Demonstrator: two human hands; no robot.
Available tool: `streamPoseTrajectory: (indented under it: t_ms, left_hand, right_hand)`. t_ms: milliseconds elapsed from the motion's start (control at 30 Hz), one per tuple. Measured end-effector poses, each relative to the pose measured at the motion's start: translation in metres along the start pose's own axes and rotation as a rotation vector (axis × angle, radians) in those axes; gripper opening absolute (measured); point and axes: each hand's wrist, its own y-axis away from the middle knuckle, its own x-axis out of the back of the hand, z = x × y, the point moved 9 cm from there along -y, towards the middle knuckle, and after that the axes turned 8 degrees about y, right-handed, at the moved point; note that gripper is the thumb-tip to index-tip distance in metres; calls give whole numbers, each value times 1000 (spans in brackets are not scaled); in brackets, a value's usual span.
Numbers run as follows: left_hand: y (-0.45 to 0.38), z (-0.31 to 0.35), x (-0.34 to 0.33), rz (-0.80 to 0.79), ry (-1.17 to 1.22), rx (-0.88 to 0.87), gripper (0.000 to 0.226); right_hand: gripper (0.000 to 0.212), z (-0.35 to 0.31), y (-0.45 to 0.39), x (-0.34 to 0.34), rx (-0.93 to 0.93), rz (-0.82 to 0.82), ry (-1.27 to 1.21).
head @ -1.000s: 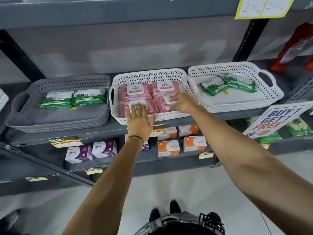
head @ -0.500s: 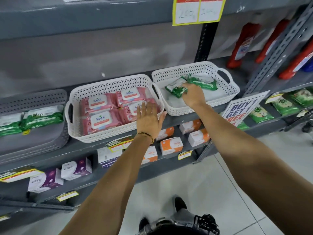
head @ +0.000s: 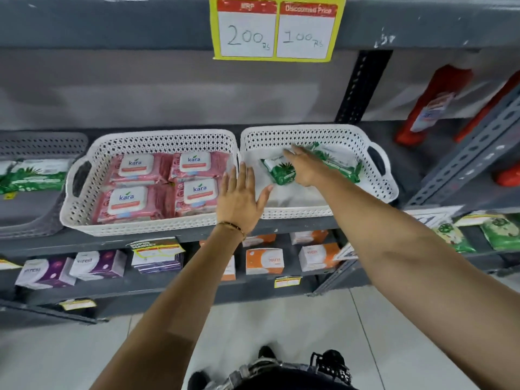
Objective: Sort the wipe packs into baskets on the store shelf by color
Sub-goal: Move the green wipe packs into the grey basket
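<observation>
Several pink wipe packs (head: pixel 164 187) fill the middle white basket (head: pixel 140 228). The right white basket (head: pixel 389 190) holds two green wipe packs (head: pixel 280 173). My right hand (head: pixel 306 167) lies flat across them with fingers stretched out, gripping nothing that I can see. My left hand (head: pixel 242 201) is open, palm down, over the front rims where the two white baskets meet. At the far left a grey basket (head: pixel 42 142) holds more green packs (head: pixel 31 175).
A yellow price sign (head: pixel 277 29) hangs from the shelf above. Red bottles (head: pixel 433 105) stand to the right past a black upright (head: pixel 363 85). The shelf below carries purple boxes (head: pixel 95 264), orange boxes (head: pixel 264 260) and green packs (head: pixel 501 232).
My right hand moved from the pink packs in the middle basket to the green packs in the right one. My left hand slid right along the front rim. The view shifted right.
</observation>
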Motion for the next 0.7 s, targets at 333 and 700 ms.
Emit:
streamPoseTrajectory:
  t_ms: [333,700]
  left_hand:
    - [-1,0,-1,3,-41,12,68]
    - [-1,0,-2,-7,-43,-4,67]
  right_hand:
    - [93,0,-26,-16,125,-91,175]
    - [77,-16,-20,-4,185,1,230]
